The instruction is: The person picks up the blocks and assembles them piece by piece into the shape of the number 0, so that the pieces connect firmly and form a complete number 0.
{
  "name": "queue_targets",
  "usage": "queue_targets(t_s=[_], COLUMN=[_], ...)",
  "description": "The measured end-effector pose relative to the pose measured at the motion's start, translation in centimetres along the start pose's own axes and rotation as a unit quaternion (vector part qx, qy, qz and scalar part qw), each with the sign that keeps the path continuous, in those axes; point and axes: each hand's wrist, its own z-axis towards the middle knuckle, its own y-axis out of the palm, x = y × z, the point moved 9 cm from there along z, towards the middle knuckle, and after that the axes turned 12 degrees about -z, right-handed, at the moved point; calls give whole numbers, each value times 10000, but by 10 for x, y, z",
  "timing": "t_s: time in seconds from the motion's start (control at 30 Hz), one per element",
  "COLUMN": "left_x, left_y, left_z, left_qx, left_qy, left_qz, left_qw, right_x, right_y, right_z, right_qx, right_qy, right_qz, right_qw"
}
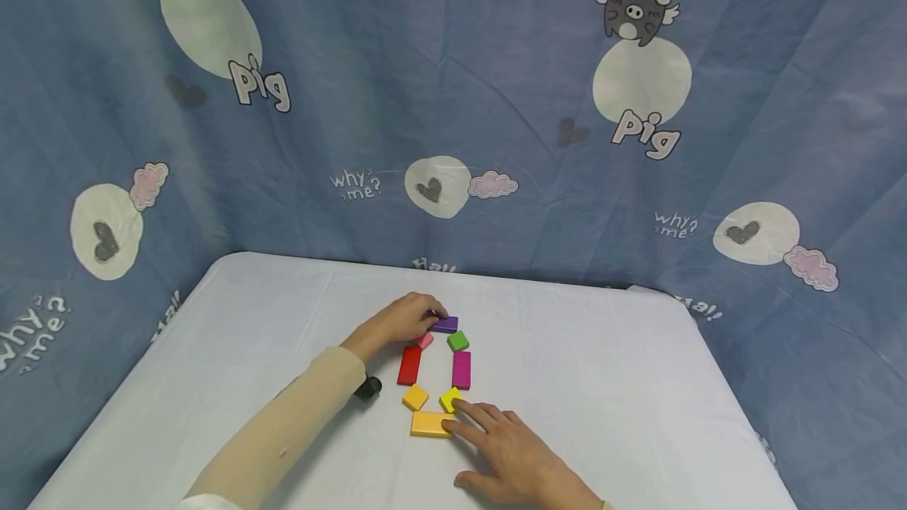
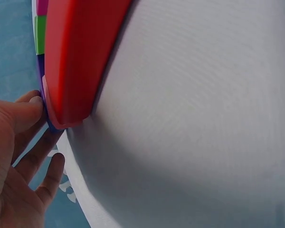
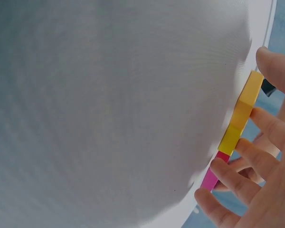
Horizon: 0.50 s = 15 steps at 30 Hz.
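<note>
At the far end of a ring of coloured blocks, my left hand (image 1: 407, 317) holds the left end of a flat purple block (image 1: 445, 325) between thumb and fingers. A pink block (image 1: 424, 341), partly hidden by that hand, and a green block (image 1: 458, 341) sit just below it. Down the sides lie a red block (image 1: 409, 365) and a magenta block (image 1: 462, 370). At the near end are a small orange block (image 1: 415, 397), a small yellow block (image 1: 449, 399) and a long orange-yellow block (image 1: 431, 424). My right hand (image 1: 513, 451) spreads its fingers, with fingertips at these last two.
A white cloth covers the table (image 1: 602, 384). The black wrist device (image 1: 368, 388) on the left arm stands close to the red block. A blue printed curtain (image 1: 453, 101) hangs behind the table and along its sides.
</note>
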Motion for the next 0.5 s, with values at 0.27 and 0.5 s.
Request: queue_targets(t_s=[0.27, 0.5], left_x=[-1, 0], left_y=[2, 1], left_z=[-1, -2], left_qx=[-18, -8], left_qy=[25, 68], left_qz=[-31, -12], left_qw=[10000, 10000], right_x=[-1, 0], right_y=[0, -1], right_z=[0, 0], right_qx=[114, 108], right_qy=[-83, -50], right_qz=[-39, -2], right_qw=[9999, 9999])
